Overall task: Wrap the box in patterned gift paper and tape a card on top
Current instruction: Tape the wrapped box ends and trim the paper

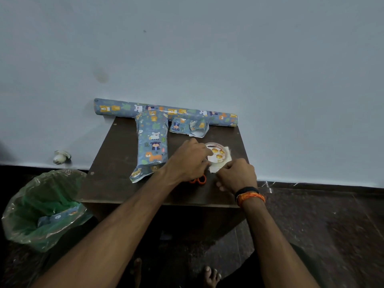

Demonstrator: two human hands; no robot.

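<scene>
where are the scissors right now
In the head view the orange-handled scissors lie on the dark table near its front edge, mostly hidden under the left hand, just left of the right hand.

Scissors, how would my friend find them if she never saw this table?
Start at the dark brown table against the wall. Look near its front edge, between the two hands, just under the left hand. The scissors are mostly hidden; only their orange handle loops peek out, the only plain bright orange thing on the tabletop.
</scene>
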